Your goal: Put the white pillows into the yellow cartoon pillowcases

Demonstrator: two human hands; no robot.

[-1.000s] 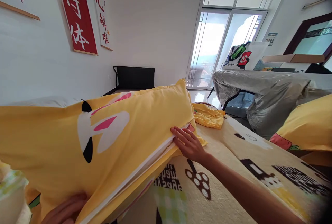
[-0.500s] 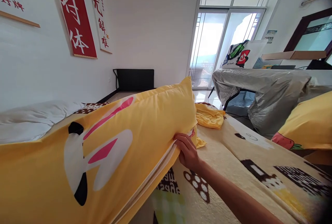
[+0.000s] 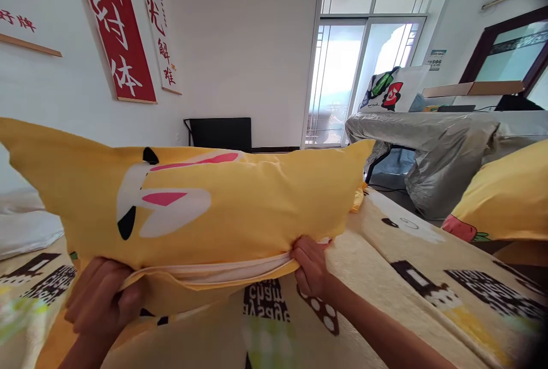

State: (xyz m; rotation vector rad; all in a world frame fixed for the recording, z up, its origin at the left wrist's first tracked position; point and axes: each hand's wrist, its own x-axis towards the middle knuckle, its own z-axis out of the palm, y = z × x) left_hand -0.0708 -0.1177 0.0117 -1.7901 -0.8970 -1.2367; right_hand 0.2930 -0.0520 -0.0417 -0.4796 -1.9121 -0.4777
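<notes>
I hold a yellow pillow [image 3: 240, 203] with a white and pink rabbit print up in front of me, level across the view. A strip of white inner pillow shows along the open lower edge of its yellow case. My left hand [image 3: 100, 300] is closed on the lower left end of that opening. My right hand [image 3: 310, 266] is closed on the lower right end. Under the pillow lies a cream blanket [image 3: 385, 278] with dark cartoon prints.
A second yellow pillow [image 3: 505, 198] lies at the right edge. A silver-covered table [image 3: 432, 141] with a box and a printed cushion stands beyond it. White bedding [image 3: 25, 223] sits at the left. Red banners [image 3: 115, 27] hang on the wall; glass doors [image 3: 342, 84] lie ahead.
The pillow has swung up from a slant to level in front of me. My right hand went from flat on the opening to gripping it, and my left hand has come back into view holding the other end.
</notes>
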